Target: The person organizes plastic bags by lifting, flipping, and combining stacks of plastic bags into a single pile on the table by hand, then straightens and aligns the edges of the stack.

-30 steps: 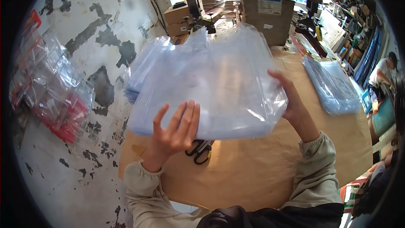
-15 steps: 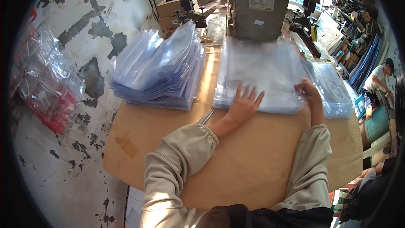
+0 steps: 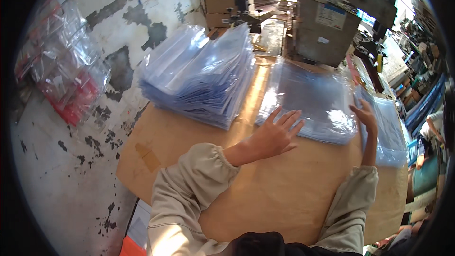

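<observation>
A flat stack of clear plastic bags (image 3: pixel 310 99) lies on the brown wooden table (image 3: pixel 265 194) in front of a grey machine. My left hand (image 3: pixel 275 135) rests with fingers spread on the stack's near left edge. My right hand (image 3: pixel 365 116) presses against the stack's right edge, fingers apart. Neither hand grips anything. A taller, fanned pile of clear bags (image 3: pixel 204 78) sits to the left of the flat stack. Another pile of bags (image 3: pixel 386 128) lies to the right, just beyond my right hand.
The grey machine (image 3: pixel 324 26) stands at the table's far edge, with cardboard boxes (image 3: pixel 225 7) behind it. Packets with red contents (image 3: pixel 66 80) hang against the peeling wall on the left. Another person (image 3: pixel 433 130) is at the far right.
The stack of bags, held up in both hands a second ago, has been laid flat on the table. My hands now rest on its edges, the left drawn back toward its near corner.
</observation>
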Demonstrator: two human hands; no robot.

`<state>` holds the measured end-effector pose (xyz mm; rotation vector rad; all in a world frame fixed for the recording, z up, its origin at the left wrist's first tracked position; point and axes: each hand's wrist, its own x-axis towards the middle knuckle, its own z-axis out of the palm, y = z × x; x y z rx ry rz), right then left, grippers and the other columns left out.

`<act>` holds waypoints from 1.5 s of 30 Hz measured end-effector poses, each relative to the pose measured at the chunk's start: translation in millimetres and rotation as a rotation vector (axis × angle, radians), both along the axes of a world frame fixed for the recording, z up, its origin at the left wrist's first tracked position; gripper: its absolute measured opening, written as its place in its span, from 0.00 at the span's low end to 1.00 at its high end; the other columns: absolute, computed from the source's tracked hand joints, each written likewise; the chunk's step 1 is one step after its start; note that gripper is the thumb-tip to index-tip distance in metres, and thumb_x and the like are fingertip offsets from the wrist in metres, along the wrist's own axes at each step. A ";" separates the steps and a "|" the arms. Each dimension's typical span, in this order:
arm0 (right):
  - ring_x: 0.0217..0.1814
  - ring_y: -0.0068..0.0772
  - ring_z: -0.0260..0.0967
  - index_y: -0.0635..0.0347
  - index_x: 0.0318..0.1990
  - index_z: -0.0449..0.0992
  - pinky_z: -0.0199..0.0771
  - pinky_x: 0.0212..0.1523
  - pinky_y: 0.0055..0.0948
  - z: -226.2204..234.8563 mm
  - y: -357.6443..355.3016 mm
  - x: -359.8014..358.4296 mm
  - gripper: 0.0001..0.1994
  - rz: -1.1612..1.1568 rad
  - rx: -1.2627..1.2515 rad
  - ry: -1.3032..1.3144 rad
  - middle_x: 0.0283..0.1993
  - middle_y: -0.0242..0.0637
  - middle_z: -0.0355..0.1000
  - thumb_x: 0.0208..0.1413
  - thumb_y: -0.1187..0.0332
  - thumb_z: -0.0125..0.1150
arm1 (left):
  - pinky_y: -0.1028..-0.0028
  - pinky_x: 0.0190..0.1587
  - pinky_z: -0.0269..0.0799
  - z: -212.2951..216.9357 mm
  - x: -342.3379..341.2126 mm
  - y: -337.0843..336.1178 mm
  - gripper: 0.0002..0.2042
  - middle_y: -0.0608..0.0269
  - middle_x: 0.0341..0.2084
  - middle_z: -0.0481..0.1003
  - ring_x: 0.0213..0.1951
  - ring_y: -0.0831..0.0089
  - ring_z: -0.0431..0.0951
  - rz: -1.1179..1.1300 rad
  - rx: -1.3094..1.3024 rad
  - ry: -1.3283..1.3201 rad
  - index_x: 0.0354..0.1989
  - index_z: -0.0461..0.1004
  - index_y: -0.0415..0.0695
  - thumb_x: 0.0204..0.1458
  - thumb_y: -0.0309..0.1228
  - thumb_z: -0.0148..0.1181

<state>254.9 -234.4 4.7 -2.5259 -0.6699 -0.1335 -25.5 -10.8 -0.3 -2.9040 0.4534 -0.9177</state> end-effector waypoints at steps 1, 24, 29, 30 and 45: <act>0.55 0.43 0.60 0.64 0.51 0.66 0.60 0.53 0.33 12.4 9.1 -1.0 0.24 0.131 0.025 -0.176 0.53 0.51 0.62 0.47 0.64 0.59 | 0.60 0.53 0.57 10.2 -11.3 10.6 0.23 0.53 0.49 0.65 0.50 0.62 0.65 -0.010 0.028 -0.100 0.48 0.67 0.44 0.43 0.40 0.57; 0.58 0.50 0.55 0.49 0.59 0.52 0.58 0.55 0.41 100.8 299.2 -194.6 0.39 1.081 0.233 -0.371 0.56 0.48 0.57 0.38 0.64 0.67 | 0.64 0.26 0.63 65.4 -93.8 207.8 0.15 0.44 0.17 0.69 0.23 0.48 0.70 0.417 -0.432 -0.163 0.39 0.70 0.37 0.50 0.36 0.55; 0.42 0.45 0.69 0.53 0.51 0.64 0.66 0.44 0.35 107.9 330.7 -182.6 0.31 1.100 0.224 -0.365 0.38 0.45 0.72 0.34 0.69 0.68 | 0.64 0.22 0.62 62.5 -91.0 211.5 0.15 0.45 0.13 0.65 0.18 0.51 0.70 0.403 -0.396 -0.248 0.38 0.70 0.37 0.50 0.37 0.55; 0.39 0.43 0.71 0.55 0.47 0.70 0.68 0.42 0.33 111.9 335.4 -180.5 0.26 1.094 0.230 -0.380 0.35 0.44 0.73 0.34 0.69 0.68 | 0.66 0.25 0.63 67.6 -92.7 204.4 0.15 0.46 0.16 0.67 0.20 0.55 0.71 0.478 -0.458 -0.253 0.38 0.70 0.37 0.50 0.37 0.55; 0.41 0.37 0.69 0.67 0.35 0.73 0.65 0.47 0.35 94.1 195.1 -130.5 0.12 0.864 0.696 -0.470 0.37 0.43 0.71 0.45 0.68 0.56 | 0.72 0.43 0.63 93.2 -179.8 253.8 0.23 0.59 0.33 0.72 0.37 0.70 0.71 0.550 -1.176 -0.849 0.39 0.70 0.38 0.57 0.47 0.36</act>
